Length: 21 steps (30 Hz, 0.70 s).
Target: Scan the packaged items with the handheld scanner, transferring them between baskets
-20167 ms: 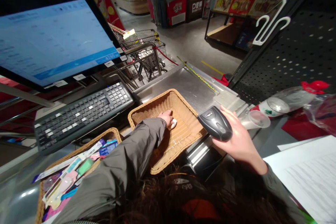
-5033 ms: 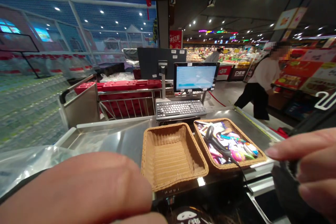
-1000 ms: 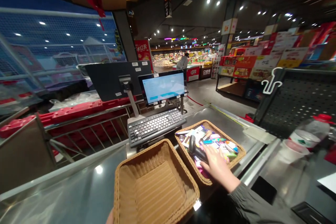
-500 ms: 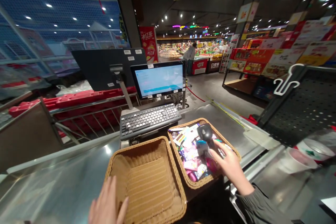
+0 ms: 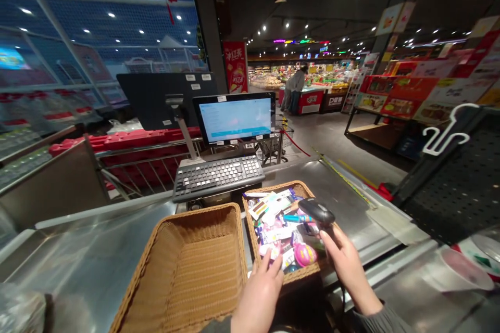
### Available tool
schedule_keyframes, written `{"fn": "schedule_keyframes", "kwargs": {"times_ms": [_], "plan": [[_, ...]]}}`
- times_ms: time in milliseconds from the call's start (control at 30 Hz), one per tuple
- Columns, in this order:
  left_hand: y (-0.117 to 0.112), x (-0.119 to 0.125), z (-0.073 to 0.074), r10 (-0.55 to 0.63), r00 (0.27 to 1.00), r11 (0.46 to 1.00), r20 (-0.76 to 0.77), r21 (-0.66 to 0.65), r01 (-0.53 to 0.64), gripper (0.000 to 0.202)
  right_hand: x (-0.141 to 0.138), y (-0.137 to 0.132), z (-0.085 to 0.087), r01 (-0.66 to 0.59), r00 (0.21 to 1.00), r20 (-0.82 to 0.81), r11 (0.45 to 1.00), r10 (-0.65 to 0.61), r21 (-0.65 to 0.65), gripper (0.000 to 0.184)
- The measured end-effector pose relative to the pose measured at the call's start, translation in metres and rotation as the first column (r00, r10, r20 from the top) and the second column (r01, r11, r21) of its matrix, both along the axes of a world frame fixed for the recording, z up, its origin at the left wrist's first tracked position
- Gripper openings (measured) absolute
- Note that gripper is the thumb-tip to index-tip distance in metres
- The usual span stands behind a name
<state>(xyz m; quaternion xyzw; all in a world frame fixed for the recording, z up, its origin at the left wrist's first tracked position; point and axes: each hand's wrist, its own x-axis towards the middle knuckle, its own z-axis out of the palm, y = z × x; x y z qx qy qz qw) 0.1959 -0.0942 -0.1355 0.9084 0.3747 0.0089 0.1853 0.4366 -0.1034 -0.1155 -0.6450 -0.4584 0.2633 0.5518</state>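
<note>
One goods-filled wicker basket [image 5: 300, 274] is noted. Pkgd. items [image 5: 275, 235] are held loose in it. Second wicker basket [image 5: 203, 260] is set just L. of it. Barcode scanner [image 5: 317, 212] is gripped by R. hand [image 5: 346, 257] over its R. side; L. hand [image 5: 260, 294] is spread at its front rim, contact unclear. Work is judged underway; qty. done vs. left can't be verified.

Two wicker baskets [image 5: 211, 265] (one filled), one scanner [image 5: 318, 210], one keyboard [image 5: 219, 174], two counter monitors [image 5: 236, 117].
</note>
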Motion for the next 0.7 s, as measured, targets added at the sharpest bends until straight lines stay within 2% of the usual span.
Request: {"fn": "schedule_keyframes", "kwargs": {"times_ms": [100, 233, 333, 400, 433, 500, 533, 600, 633, 700], "plan": [[-0.003, 0.011, 0.001, 0.005, 0.999, 1.000, 0.040, 0.004, -0.005, 0.045, 0.006, 0.009, -0.003, -0.047, 0.999, 0.023, 0.999, 0.047, -0.012, 0.053], [-0.004, 0.038, 0.002, 0.025, 0.999, 1.000, 0.041, -0.006, -0.025, 0.047, 0.004, 0.023, -0.005, -0.064, 0.993, 0.100, 0.998, 0.065, -0.012, 0.052], [-0.009, 0.041, 0.013, 0.053, 0.997, 0.999, 0.053, 0.003, -0.054, 0.050, -0.004, 0.029, -0.002, -0.092, 0.986, 0.134, 0.996, 0.094, -0.019, 0.050], [-0.017, 0.024, 0.027, 0.085, 0.994, 0.996, 0.068, 0.013, -0.086, 0.070, -0.011, 0.029, 0.000, -0.100, 0.985, 0.138, 0.995, 0.102, -0.023, 0.050], [-0.022, 0.009, 0.034, 0.104, 0.992, 0.994, 0.071, 0.021, -0.106, 0.086, -0.014, 0.028, 0.000, -0.094, 0.986, 0.138, 0.995, 0.096, -0.021, 0.051], [-0.031, -0.028, 0.043, 0.175, 0.985, 0.985, 0.008, -0.001, -0.175, 0.099, -0.018, 0.025, 0.001, -0.085, 0.988, 0.129, 0.996, 0.086, -0.014, 0.053], [-0.035, -0.049, 0.043, 0.213, 0.976, 0.977, -0.045, -0.010, -0.214, 0.098, -0.020, 0.023, 0.001, -0.085, 0.989, 0.117, 0.996, 0.086, -0.014, 0.054], [-0.039, -0.087, 0.035, 0.282, 0.943, 0.956, -0.174, -0.037, -0.293, 0.084, -0.023, 0.018, 0.000, -0.092, 0.992, 0.080, 0.995, 0.094, -0.033, 0.056], [-0.040, -0.101, 0.027, 0.282, 0.933, 0.953, -0.225, -0.049, -0.300, 0.070, -0.024, 0.016, 0.000, -0.094, 0.994, 0.057, 0.994, 0.097, -0.048, 0.058], [-0.038, -0.117, 0.009, 0.269, 0.936, 0.960, -0.228, -0.009, -0.278, 0.042, -0.028, 0.013, 0.001, -0.092, 0.996, 0.016, 0.993, 0.093, -0.070, 0.061]]}}
